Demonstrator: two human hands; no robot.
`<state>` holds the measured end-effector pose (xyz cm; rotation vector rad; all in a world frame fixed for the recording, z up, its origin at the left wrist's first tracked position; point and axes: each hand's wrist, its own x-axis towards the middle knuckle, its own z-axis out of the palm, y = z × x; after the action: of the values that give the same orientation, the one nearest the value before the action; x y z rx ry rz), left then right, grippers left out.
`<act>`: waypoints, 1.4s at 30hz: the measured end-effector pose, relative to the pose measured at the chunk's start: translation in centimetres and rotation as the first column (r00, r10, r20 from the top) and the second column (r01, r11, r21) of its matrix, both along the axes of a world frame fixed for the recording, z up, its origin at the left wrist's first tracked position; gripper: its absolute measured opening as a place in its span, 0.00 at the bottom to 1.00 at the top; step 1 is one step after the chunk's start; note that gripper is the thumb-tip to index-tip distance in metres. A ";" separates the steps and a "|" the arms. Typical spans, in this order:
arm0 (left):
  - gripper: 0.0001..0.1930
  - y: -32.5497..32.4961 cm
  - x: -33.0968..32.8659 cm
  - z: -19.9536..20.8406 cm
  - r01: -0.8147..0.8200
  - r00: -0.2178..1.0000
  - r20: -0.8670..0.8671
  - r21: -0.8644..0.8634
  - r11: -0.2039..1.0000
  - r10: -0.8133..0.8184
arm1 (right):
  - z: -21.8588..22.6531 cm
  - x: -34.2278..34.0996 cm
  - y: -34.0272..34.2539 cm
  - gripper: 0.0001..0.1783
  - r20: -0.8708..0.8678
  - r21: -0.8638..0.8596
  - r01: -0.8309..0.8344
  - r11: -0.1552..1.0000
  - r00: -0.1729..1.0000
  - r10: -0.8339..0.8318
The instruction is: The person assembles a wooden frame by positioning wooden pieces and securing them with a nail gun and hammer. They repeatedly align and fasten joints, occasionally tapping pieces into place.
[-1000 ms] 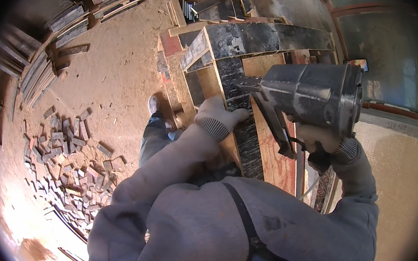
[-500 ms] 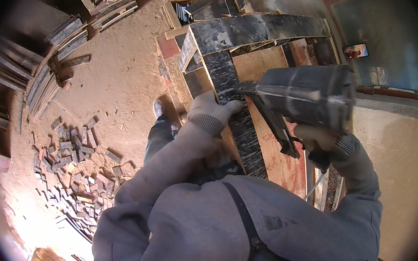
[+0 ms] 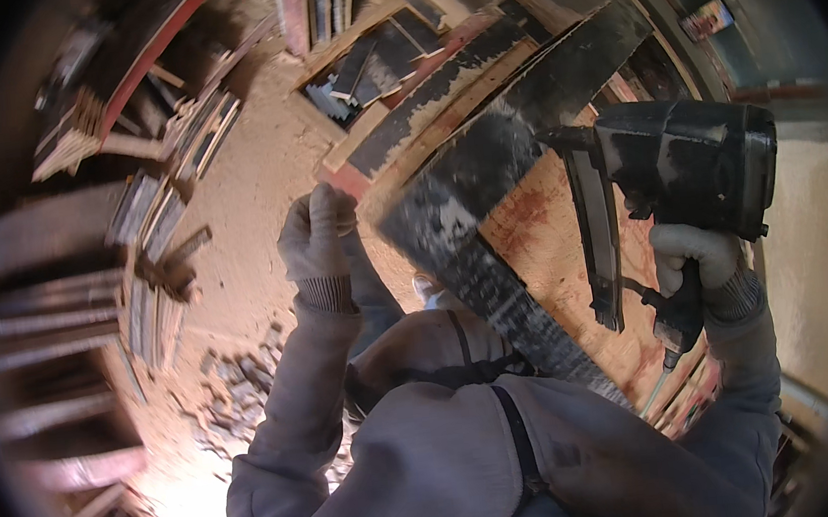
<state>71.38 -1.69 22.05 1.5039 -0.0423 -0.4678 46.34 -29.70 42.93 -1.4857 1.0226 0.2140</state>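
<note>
My right gloved hand (image 3: 698, 256) is closed round the handle of a black pneumatic nail gun (image 3: 683, 158), held with its nose toward the dark boards and its long magazine hanging beside the hand. An air hose (image 3: 658, 392) runs from the handle's lower end. Off to the left, my left gloved hand (image 3: 317, 233) is raised with curled fingers; whatever they may hold is hidden. It is apart from the wood. In front of me, a scuffed black board (image 3: 523, 148) meets another black board (image 3: 529, 312) at a corner, above a reddish-brown wooden panel (image 3: 551, 235).
A wooden box (image 3: 320, 113) with dark offcuts and grey metallic strips stands beyond the boards. Small wood blocks (image 3: 242, 390) litter the floor at left, near stacked lumber (image 3: 146, 219). A phone (image 3: 707, 20) is at the far right, by a wall.
My left hand has come off the black board and moved left into the air. The nail gun has shifted right, still in my right hand. The view has turned.
</note>
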 end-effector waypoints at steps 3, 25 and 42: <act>0.20 -5.8 5.6 -2.0 0.325 0.897 -0.230 -0.233 0.917 -0.377 | 1.0 3.6 1.2 0.15 -0.045 0.003 0.193 0.981 0.980 -0.193; 0.28 -20.4 5.5 -3.5 -0.014 -0.621 -0.441 -0.820 0.572 -0.648 | 2.7 12.7 9.7 0.05 -0.170 -0.044 0.799 0.600 0.586 -0.792; 0.27 -19.7 5.4 -4.4 0.016 -0.588 -0.491 -0.802 0.597 -0.643 | 2.3 14.3 10.1 0.05 -0.147 -0.039 0.739 0.672 0.661 -0.736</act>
<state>76.77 -21.36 17.62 -0.0969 0.6175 -2.3398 60.68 -19.65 45.22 -0.9225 1.6663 -0.2584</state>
